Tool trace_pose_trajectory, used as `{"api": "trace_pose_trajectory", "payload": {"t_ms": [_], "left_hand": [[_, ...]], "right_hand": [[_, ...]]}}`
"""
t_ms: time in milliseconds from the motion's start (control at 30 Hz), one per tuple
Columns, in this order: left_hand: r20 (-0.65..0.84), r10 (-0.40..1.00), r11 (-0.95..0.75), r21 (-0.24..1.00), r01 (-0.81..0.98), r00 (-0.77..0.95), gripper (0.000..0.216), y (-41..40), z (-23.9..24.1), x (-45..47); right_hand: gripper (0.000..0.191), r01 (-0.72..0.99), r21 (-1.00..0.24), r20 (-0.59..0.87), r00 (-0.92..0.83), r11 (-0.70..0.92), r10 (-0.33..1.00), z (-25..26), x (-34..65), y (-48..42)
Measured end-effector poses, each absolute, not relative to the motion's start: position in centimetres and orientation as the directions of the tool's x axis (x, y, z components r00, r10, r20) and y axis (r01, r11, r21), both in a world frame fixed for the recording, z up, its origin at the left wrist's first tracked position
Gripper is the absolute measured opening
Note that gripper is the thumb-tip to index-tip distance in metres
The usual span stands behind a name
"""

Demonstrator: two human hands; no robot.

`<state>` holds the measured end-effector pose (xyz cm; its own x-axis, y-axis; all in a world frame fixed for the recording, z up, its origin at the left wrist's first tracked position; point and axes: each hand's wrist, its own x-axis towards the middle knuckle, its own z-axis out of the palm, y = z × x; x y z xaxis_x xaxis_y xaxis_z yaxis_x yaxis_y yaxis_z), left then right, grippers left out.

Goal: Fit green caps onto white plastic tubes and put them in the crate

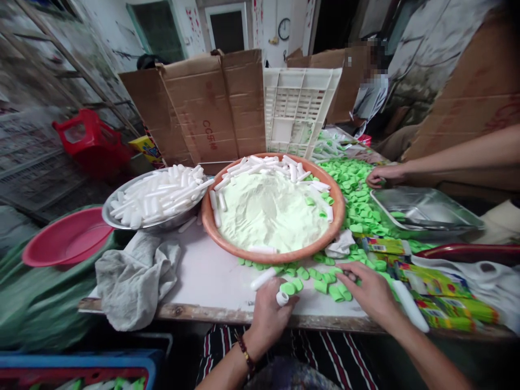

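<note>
My left hand [270, 309] is closed around a white plastic tube [282, 298], whose open neck shows between thumb and fingers. Another white tube end [262, 279] lies just beyond the knuckles. Small green caps [288, 287] lie beside that hand. My right hand [368, 290] hovers low over more green caps [335, 292], fingers bent together at their tips; what they pinch, if anything, is hidden. In front of both hands stands a terracotta-coloured basin [239, 254] of pale green powder [272, 211], with white tubes along its far rim.
At left are a metal bowl [108, 216] of white tubes, a pink basin [65, 235] and a grey cloth [134, 281]. Yellow-green packets [439, 279], a metal tray [479, 222] and another person's hand [385, 176] are at right. Cardboard [211, 108] and a white crate [300, 103] stand behind.
</note>
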<state>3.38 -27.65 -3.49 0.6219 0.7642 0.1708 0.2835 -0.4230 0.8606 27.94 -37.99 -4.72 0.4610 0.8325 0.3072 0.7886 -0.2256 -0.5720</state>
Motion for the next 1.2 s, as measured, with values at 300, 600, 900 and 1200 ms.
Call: {"api": "trace_pose_trajectory", "payload": {"t_ms": [300,600,900,1200], "left_hand": [[0.123,0.777,-0.38,0.873,0.305,0.617,0.007,-27.6,-3.4,3.4],[0.137,0.781,-0.381,0.877,0.291,0.61,0.007,-27.6,-3.3,3.4],[0.141,0.782,-0.378,0.882,0.281,0.607,0.01,-27.6,-3.6,3.4],[0.192,0.781,-0.384,0.899,0.213,0.595,0.013,-27.7,-3.5,3.5]], "right_hand": [[0.033,0.884,-0.4,0.379,0.4,-0.242,0.835,-4.1,27.9,-37.8],[0.031,0.962,-0.228,0.347,0.227,-0.153,0.91,-3.9,25.8,-36.9],[0.032,0.887,-0.398,0.247,0.35,-0.234,0.904,-4.7,25.5,-37.3],[0.039,0.592,-0.744,-0.01,0.454,-0.31,0.891,0.1,22.5,-37.0]]}}
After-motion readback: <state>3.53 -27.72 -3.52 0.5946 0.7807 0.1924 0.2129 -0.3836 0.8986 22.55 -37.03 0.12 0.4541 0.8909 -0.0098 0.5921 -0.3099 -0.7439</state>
